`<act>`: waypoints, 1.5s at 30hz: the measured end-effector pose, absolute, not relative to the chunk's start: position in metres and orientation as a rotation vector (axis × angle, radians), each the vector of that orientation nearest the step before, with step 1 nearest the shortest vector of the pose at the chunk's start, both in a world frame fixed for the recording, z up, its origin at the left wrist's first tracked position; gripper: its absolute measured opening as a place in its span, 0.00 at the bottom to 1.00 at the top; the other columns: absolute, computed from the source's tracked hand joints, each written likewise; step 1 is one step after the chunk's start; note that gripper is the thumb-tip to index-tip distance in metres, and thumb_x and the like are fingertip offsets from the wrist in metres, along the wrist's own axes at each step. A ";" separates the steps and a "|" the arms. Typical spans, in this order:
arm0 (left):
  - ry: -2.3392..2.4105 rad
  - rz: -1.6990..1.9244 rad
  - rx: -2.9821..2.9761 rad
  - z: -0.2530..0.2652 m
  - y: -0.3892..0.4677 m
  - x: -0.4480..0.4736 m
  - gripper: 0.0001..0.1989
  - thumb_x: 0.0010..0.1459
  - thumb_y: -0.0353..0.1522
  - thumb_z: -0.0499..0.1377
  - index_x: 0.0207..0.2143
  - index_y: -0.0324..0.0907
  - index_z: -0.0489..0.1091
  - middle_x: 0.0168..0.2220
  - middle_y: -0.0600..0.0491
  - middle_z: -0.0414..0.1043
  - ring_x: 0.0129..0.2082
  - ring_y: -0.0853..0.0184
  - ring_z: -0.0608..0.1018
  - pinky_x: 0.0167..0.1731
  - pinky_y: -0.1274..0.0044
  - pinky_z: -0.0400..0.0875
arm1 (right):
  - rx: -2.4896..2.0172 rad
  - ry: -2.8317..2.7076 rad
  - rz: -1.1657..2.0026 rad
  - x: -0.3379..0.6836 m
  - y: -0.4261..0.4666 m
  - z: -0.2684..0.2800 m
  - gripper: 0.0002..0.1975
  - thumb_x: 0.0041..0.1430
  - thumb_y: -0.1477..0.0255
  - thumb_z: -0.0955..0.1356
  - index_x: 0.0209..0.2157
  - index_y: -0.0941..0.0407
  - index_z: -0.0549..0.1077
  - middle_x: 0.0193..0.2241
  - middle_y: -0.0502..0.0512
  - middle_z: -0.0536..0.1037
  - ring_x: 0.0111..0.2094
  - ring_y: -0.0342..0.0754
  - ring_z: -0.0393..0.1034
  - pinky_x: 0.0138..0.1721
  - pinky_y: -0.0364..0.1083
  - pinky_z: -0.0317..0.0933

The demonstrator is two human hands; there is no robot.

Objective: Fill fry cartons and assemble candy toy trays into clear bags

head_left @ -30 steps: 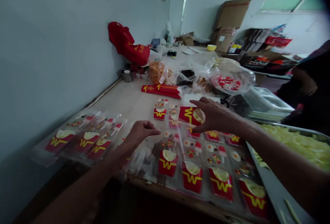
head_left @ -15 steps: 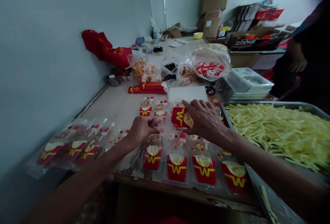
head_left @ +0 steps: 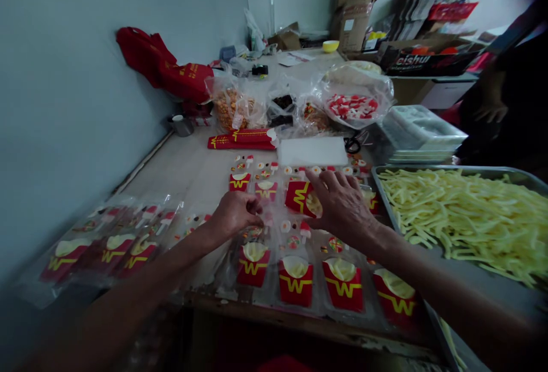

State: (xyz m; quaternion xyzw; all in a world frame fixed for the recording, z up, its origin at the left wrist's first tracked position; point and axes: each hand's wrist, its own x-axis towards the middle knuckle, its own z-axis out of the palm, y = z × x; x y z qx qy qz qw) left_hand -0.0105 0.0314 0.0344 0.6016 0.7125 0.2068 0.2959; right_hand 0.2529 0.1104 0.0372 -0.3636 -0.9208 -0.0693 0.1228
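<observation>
My right hand (head_left: 345, 203) has its thumb and fingers around a red fries carton (head_left: 297, 196) with a yellow W, which is turned on its side with pale fry pieces at its mouth. My left hand (head_left: 235, 212) is closed in a pinch just left of that carton; whatever is between its fingertips is too small to make out. Below the hands, clear plastic packs hold upright red cartons (head_left: 295, 283) and small food-shaped pieces (head_left: 293, 242). Similar packs (head_left: 113, 246) lie at the left, and a few more (head_left: 238, 181) sit behind my left hand.
A metal tray (head_left: 387, 203) of pale fry pieces (head_left: 466, 212) stands at the right. Farther back are flat red cartons (head_left: 242, 139), a white slab (head_left: 312, 151), scissors (head_left: 353, 145), bags of small pieces (head_left: 353, 106) and stacked clear trays (head_left: 422, 132). Another person's hand (head_left: 492, 109) shows at right.
The view has shifted slightly, so the side packs and tray sit farther outward. Both hands stay in nearly the same places, the right still around the carton.
</observation>
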 end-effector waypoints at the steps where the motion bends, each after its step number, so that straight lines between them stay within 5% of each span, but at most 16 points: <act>1: 1.879 0.544 1.612 0.033 0.032 -0.012 0.06 0.40 0.29 0.69 0.24 0.40 0.76 0.22 0.58 0.71 0.24 0.69 0.71 0.26 0.78 0.59 | -1.058 -2.691 -0.188 0.251 0.110 0.037 0.53 0.47 0.54 0.76 0.68 0.57 0.52 0.54 0.69 0.68 0.53 0.67 0.59 0.52 0.59 0.53; 5: 1.785 0.554 1.572 0.026 0.037 -0.015 0.10 0.37 0.31 0.72 0.24 0.40 0.76 0.22 0.58 0.70 0.24 0.70 0.70 0.25 0.78 0.59 | -1.049 -2.692 -0.161 0.238 0.105 0.036 0.53 0.48 0.53 0.76 0.69 0.56 0.50 0.54 0.68 0.68 0.53 0.67 0.60 0.53 0.59 0.53; 11: 1.479 0.661 1.270 0.013 0.056 -0.028 0.28 0.30 0.32 0.76 0.38 0.40 0.75 0.22 0.61 0.71 0.23 0.71 0.72 0.26 0.79 0.64 | -0.992 -2.758 -0.139 0.224 0.103 0.030 0.55 0.46 0.55 0.78 0.68 0.58 0.51 0.58 0.69 0.65 0.57 0.67 0.57 0.55 0.59 0.52; 17: 1.366 0.637 1.103 0.004 0.074 -0.046 0.29 0.35 0.30 0.74 0.43 0.38 0.75 0.27 0.55 0.77 0.25 0.69 0.77 0.29 0.77 0.70 | -0.790 -2.948 -0.086 0.227 0.115 0.026 0.52 0.45 0.59 0.79 0.67 0.56 0.55 0.53 0.65 0.70 0.52 0.64 0.62 0.54 0.58 0.54; 25: 1.409 0.830 0.957 -0.012 0.086 -0.044 0.31 0.35 0.31 0.76 0.46 0.37 0.74 0.27 0.57 0.76 0.27 0.70 0.78 0.34 0.77 0.73 | -1.056 -2.888 0.065 0.212 0.117 0.028 0.53 0.37 0.57 0.80 0.63 0.61 0.62 0.56 0.70 0.69 0.55 0.67 0.62 0.53 0.60 0.59; 33: 1.390 0.711 0.994 -0.014 0.087 -0.046 0.31 0.34 0.31 0.76 0.44 0.38 0.76 0.26 0.56 0.75 0.25 0.72 0.76 0.29 0.79 0.70 | -0.753 -3.051 0.409 0.222 0.129 0.017 0.55 0.35 0.59 0.81 0.65 0.55 0.62 0.54 0.63 0.70 0.53 0.62 0.65 0.54 0.58 0.59; 41: 1.182 0.349 1.238 0.009 0.095 -0.056 0.15 0.43 0.36 0.72 0.36 0.42 0.82 0.32 0.51 0.80 0.31 0.67 0.77 0.32 0.79 0.70 | -0.807 -3.009 0.232 0.203 0.108 0.016 0.55 0.32 0.59 0.82 0.63 0.57 0.63 0.53 0.65 0.71 0.52 0.64 0.64 0.51 0.60 0.60; 45: 1.080 0.271 1.324 0.025 0.110 -0.035 0.16 0.37 0.29 0.72 0.34 0.41 0.82 0.30 0.50 0.80 0.29 0.64 0.78 0.30 0.77 0.70 | -0.912 -2.935 0.226 0.195 0.082 0.014 0.54 0.36 0.57 0.80 0.64 0.57 0.61 0.51 0.65 0.73 0.53 0.65 0.64 0.52 0.61 0.60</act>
